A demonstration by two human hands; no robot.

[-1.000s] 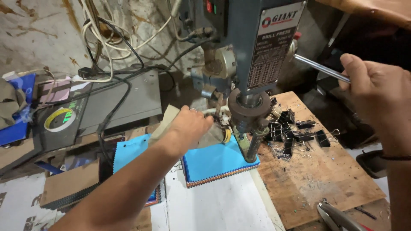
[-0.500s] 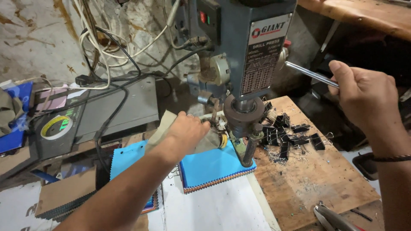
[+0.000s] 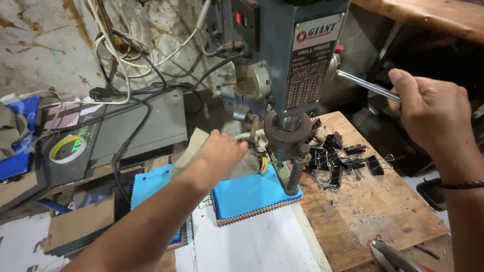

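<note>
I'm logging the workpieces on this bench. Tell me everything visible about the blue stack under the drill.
The blue stack is a thick pile of thin sheets with a plain bright blue top; its near edge shows multicoloured layers. It lies flat on the white board, one corner under the drill spindle, and looks like card or swatch material. The left hand presses a tan pad on its far edge. The right hand grips the feed lever, apart from it.

Bare forearms, sleeveless; thin dark braided band at right hand (image 3: 433, 118) wrist.

blue swatch stack (image 3: 252, 194) flat under drill (image 3: 294, 176).
</note>
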